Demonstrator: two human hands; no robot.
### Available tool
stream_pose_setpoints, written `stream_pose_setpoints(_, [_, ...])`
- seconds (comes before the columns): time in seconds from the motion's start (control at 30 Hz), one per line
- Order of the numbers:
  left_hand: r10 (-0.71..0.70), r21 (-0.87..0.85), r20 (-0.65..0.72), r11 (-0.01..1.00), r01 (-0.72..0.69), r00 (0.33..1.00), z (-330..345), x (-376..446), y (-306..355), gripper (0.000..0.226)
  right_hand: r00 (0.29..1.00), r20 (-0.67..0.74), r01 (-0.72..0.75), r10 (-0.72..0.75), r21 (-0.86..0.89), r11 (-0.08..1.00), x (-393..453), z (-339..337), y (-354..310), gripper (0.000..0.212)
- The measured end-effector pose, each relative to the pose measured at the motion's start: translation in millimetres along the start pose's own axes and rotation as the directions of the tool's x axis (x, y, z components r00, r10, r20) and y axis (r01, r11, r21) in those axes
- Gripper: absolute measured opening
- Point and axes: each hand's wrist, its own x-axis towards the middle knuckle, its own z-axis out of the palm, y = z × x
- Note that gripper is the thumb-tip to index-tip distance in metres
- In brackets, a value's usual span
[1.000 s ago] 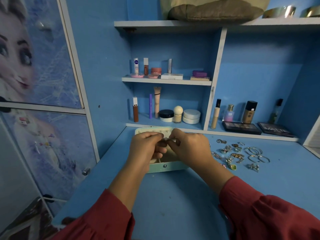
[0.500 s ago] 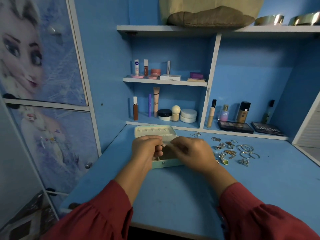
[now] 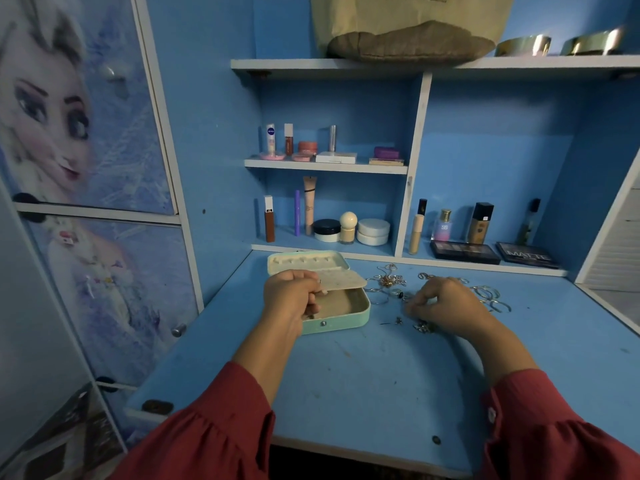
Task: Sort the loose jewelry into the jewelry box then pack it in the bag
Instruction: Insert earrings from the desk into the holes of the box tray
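Jewelry box: on the surface below the cosmetics shelf, lid thrown open toward the shelf; rigid, light; long axis left–right, best lifted by its short ends.
Insert flap: thin, stiff; raised over the box tray.
Left hand: grip narrow, pinching the flap's near-left edge.
Loose jewelry: scattered just right of the box; small, light, slippery, tangle-prone; best taken singly by pinch.
Right hand: fingers curled down among the pieces right of the box; probably pinching one, though the contents are hidden.
Bag: on the top shelf, above the box.

right hand left jewelry box | now over loose jewelry
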Motion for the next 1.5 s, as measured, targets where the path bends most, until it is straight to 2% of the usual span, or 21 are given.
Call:
stream_pose_setpoints(0.17, [0.014,-0.011,0.01,1.0,-0.013,1.0,0,0,-1,0.018,0.992,0.035,0.122,-0.119,-0.111,0.986,-3,1,-8,0.014])
stream_pose_setpoints(0.27, [0.017,-0.017,0.013,1.0,-0.016,1.0,0,-1,-1,0.018,0.988,0.08,0.147,-0.135,-0.173,0.974,-4,3,-11,0.007])
stream_pose_setpoints(0.67, [0.02,-0.025,0.023,0.999,-0.019,1.0,0,0,-2,0.018,0.979,0.1,0.196,-0.178,-0.215,0.957,0,15,-11,0.005])
stream_pose_setpoints(0.8, [0.017,-0.026,0.026,1.0,-0.016,1.0,0,0,-2,0.017,0.979,0.069,0.202,-0.192,-0.199,0.959,1,17,-10,0.005])
stream_pose_setpoints(0.9, [0.016,-0.02,0.024,1.0,-0.016,1.0,0,0,-2,0.017,0.979,0.047,0.203,-0.198,-0.146,0.968,2,17,-9,0.014])
stream_pose_setpoints(1.23, [0.018,-0.026,0.029,1.0,-0.017,0.999,-2,0,-2,0.018,0.991,-0.066,0.118,-0.112,0.09,0.989,-2,15,-17,0.024])
stream_pose_setpoints(1.33, [0.016,-0.036,0.032,0.999,-0.015,0.999,-2,1,-2,0.017,0.981,-0.182,0.123,-0.071,0.291,0.949,-2,18,-27,0.021])
stream_pose_setpoints(1.43, [0.009,-0.03,0.028,1.0,-0.008,1.0,-2,2,-3,0.016,0.968,-0.248,0.162,-0.036,0.508,0.846,1,25,-53,0.019])
stream_pose_setpoints(1.5, [0.008,-0.023,0.021,1.0,-0.008,1.0,-2,3,-3,0.016,0.964,-0.252,0.202,-0.079,0.507,0.838,5,36,-70,0.021])
